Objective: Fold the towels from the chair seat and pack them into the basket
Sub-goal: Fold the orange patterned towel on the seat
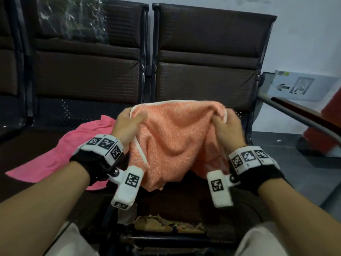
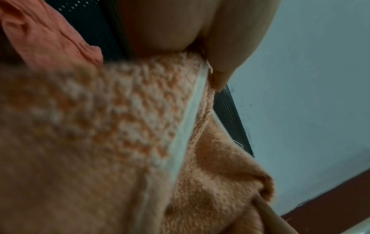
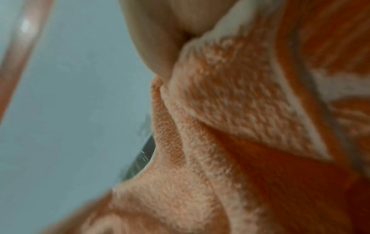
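Observation:
An orange towel [image 1: 175,141] with a white hem hangs in the air above the dark chair seat [image 1: 55,115]. My left hand [image 1: 127,121] pinches its upper left corner. The upper right corner is gripped by my right hand [image 1: 225,124]. The cloth sags in folds between the two hands. Up close, the left wrist view shows the orange towel [image 2: 120,126] under my thumb [image 2: 226,55]. The right wrist view is filled by the orange towel [image 3: 230,110], bunched under my fingers [image 3: 156,39]. A pink towel [image 1: 60,152] lies spread on the seat to the left. No basket is in view.
Dark chair backs [image 1: 203,52] stand behind the seats. A clear plastic bag [image 1: 72,19] leans on the left chair back. A metal armrest [image 1: 299,117] runs down at the right, with a white box [image 1: 302,87] behind it. My knees [image 1: 258,242] are at the bottom.

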Available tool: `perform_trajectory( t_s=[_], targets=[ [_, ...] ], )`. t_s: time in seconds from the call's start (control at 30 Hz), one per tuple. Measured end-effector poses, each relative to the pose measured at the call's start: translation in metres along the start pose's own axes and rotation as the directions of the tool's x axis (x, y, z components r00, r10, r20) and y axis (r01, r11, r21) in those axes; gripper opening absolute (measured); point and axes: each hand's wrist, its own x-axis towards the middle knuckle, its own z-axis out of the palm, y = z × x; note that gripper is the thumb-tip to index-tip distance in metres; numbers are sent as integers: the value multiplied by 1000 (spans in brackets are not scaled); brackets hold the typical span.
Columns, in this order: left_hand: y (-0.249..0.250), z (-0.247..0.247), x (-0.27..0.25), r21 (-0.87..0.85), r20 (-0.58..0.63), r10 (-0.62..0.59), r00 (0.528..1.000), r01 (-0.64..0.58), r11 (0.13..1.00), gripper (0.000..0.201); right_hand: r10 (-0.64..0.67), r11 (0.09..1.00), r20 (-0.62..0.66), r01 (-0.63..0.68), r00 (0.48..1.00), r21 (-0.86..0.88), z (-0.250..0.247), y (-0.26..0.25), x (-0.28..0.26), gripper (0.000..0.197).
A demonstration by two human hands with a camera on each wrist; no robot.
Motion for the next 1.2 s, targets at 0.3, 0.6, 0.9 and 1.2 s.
perform_trajectory(
  t_s=[0.3, 0.6, 0.9, 1.2],
  targets=[
    [-56, 19, -14, 632, 467, -218, 857, -151, 760, 39, 465, 801, 518, -92, 718, -591, -2, 56, -29, 64],
    [-58, 11, -20, 846, 479, -311, 821, -335, 415, 40, 736, 476, 573, 325, 361, -817, -29, 43, -63, 54],
    [-55, 10, -32, 823, 420, -407, 811, -152, 548, 34, 688, 377, 595, 496, 415, -782, -28, 42, -86, 50],
    [-33, 11, -27, 348, 294, -222, 930, 112, 931, 23, 442, 631, 640, 289, 629, -720, -8, 24, -75, 27]
  ],
)
